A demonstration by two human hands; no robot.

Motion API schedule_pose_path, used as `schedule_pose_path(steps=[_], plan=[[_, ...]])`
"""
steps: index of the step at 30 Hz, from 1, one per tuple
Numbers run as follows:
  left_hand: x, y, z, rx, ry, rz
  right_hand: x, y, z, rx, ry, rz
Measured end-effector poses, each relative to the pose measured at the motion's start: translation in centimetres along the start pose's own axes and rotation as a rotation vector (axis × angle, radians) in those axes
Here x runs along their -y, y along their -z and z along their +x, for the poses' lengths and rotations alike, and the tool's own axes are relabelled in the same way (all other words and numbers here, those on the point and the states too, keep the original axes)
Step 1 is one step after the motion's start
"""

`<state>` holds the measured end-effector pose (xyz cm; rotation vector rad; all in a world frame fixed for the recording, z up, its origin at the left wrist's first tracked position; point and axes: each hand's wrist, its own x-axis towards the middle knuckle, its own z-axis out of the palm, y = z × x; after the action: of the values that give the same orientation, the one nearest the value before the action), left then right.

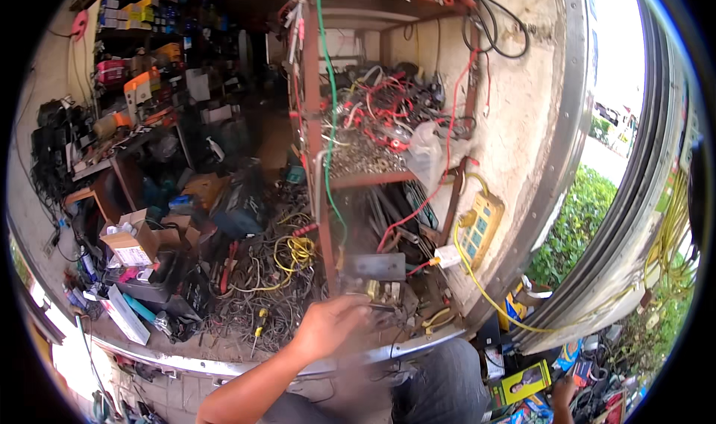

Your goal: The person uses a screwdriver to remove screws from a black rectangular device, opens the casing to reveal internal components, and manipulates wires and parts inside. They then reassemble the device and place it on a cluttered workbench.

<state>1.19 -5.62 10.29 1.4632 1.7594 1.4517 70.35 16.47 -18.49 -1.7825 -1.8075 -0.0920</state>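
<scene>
My left hand point(332, 325) reaches over the metal front edge of the shop floor, its fingers closed in a pinch. A thin dark piece shows at the fingertips, too blurred to name. Just beyond the hand lie a grey metal box point(375, 267) and several small brass-coloured parts point(365, 288). Pliers with yellow handles point(438, 321) rest to its right. Low on the right, my right hand point(564, 393) is beside a yellow-green box point(520, 383) among colourful packages; its fingers are hard to make out.
A rusty shelf frame point(324, 252) holds tangled wires and metal bits. A yellow power strip point(479, 230) leans on the wall, with a white plug point(447, 256) in front. Loose cables point(261, 275) and a yellow-handled screwdriver point(259, 325) lie left. An open cardboard box point(133, 241) stands farther left.
</scene>
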Motion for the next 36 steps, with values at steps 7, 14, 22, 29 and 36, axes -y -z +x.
schedule_pose_path(steps=[7, 14, 22, 29, 36], plan=[[-0.9, 7.8, -0.8, -0.617, -0.111, 0.223, 35.8, 5.0, -0.8, 0.397, 0.504, 0.401], [2.1, 12.1, -1.2, -0.546, -0.179, 0.408, 45.6, 4.5, 4.6, 0.149, 0.830, 0.607], [4.6, 16.4, -1.0, -0.664, -0.186, 0.321, 51.4, 2.9, 4.3, 0.255, 1.095, 0.597], [12.2, 20.8, 3.7, -0.650, -0.031, 0.287, 51.8, -0.5, 3.5, 0.453, 1.219, 0.600], [13.9, 28.1, 8.4, -0.681, 0.066, 0.410, 54.2, 0.2, 1.5, 0.603, 1.426, 0.462]])
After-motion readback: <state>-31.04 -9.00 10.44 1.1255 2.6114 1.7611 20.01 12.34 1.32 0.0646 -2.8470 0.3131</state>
